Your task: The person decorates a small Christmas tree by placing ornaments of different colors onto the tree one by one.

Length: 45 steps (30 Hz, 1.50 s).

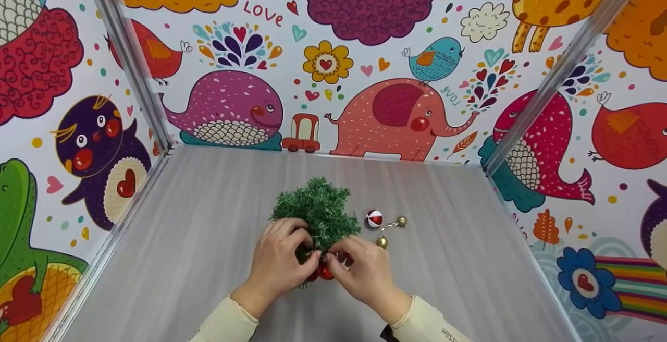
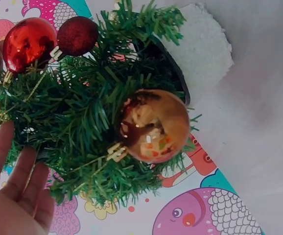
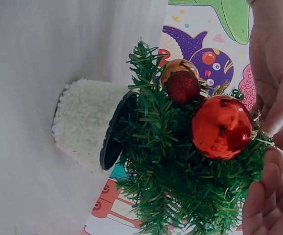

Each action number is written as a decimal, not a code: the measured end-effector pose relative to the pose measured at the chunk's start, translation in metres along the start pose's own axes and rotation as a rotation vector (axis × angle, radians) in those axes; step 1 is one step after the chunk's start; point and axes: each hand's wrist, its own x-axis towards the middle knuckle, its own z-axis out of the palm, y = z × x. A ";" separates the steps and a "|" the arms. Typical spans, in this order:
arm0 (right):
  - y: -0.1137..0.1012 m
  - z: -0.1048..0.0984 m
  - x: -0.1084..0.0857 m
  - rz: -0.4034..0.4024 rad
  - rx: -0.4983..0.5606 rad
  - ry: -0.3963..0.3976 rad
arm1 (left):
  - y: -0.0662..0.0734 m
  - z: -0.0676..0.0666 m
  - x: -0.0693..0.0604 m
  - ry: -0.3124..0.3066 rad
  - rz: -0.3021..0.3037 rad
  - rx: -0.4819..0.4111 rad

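A small green artificial Christmas tree (image 1: 315, 206) stands between the two hands, in a white rough-surfaced pot (image 3: 85, 122). A shiny red ball ornament (image 3: 222, 127) hangs at its near side on a thin golden cord. Beside it are a dark red glittery ball (image 2: 77, 36) and a shiny gold ball (image 2: 153, 126). My left hand (image 1: 281, 253) reaches round the near left branches, thumb and fingertip pinching by the red ball's cord. From the right, my right hand (image 1: 367, 269) pinches that cord between thumb and finger. Branches partly hide the fingertips.
On the grey table (image 1: 208, 227), right of the tree, lie a red-and-white striped ball (image 1: 373, 219) and two small gold bells (image 1: 401, 221) with a shiny thread. Walls printed with cartoon animals (image 1: 385, 118) and metal corner posts (image 1: 125, 55) enclose the table's back and sides.
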 end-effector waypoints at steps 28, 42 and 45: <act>0.106 -0.026 -0.080 0.208 -0.233 -0.164 | -0.003 -0.005 -0.005 -0.168 -0.270 0.106; 0.146 -0.013 -0.076 0.375 -0.305 -0.243 | 0.002 -0.008 -0.002 -0.211 -0.302 0.096; 0.152 -0.006 -0.073 0.393 -0.315 -0.253 | 0.003 -0.007 -0.002 -0.218 -0.312 0.080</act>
